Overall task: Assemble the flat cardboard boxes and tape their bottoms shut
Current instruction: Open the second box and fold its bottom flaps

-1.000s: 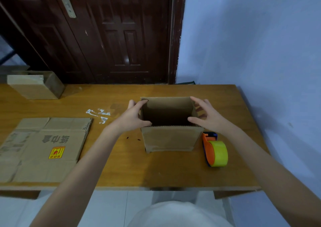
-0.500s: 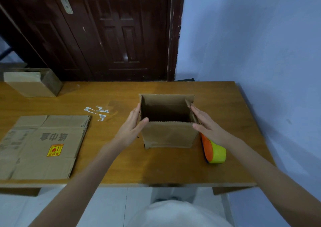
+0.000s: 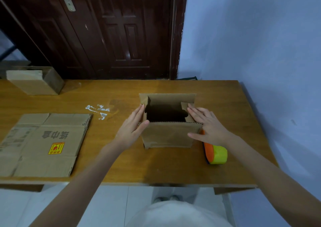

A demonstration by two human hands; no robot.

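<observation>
Box: open cardboard box [image 3: 169,133] stands upright mid-tabletop [image 3: 121,166], flaps up, opening facing upward.
Left hand: left hand [image 3: 132,128] lies flat against the box's left wall, fingers [image 3: 139,112] straight.
Right hand: right hand [image 3: 208,124] presses the right wall, fingers straight, thumb on the front face.
Tape: orange-and-yellow tape dispenser [image 3: 215,153] sits just beside the box's right side.
Flat stock: flattened cardboard [image 3: 43,144] lies at the left.
Far left: another assembled box [image 3: 35,80].

Both bare forearms reach forward from the lower corners, converging. The left hand [image 3: 132,126] lies at about 9 o'clock of centre, fingers straight and together, thumb spread. The right hand [image 3: 207,124] at 3 o'clock mirrors it, fingers flat, extended.
</observation>
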